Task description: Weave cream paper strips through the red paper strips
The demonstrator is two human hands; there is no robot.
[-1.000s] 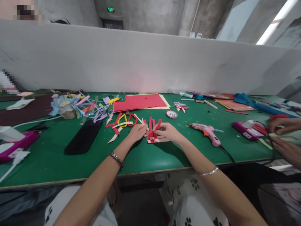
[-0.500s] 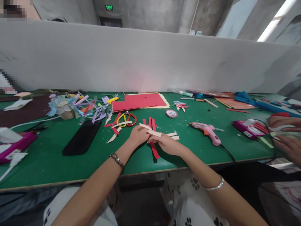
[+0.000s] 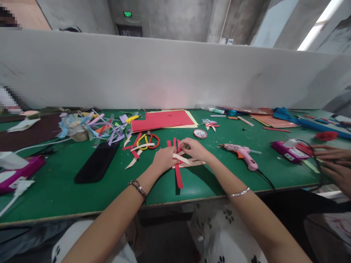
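Red paper strips and cream paper strips cross each other in a small woven piece in front of me. My left hand is closed on the left side of this weave, its fingertips partly hidden. At the upper right, my right hand has its fingers curled, thumb and forefinger pinching at a red strip's upper part. One cream strip slants loosely over the middle, and other cream ends stick out below my right hand.
Scissors with loose strips lie left of the weave, beyond a black phone. Red card sheets and a round tin of pins sit behind. A pink glue gun lies right, near another person's hands.
My right hand has lifted from the lower strips to the upper right of the weave. The cream strip it held now lies slanted across the middle. My left hand stays on the weave.
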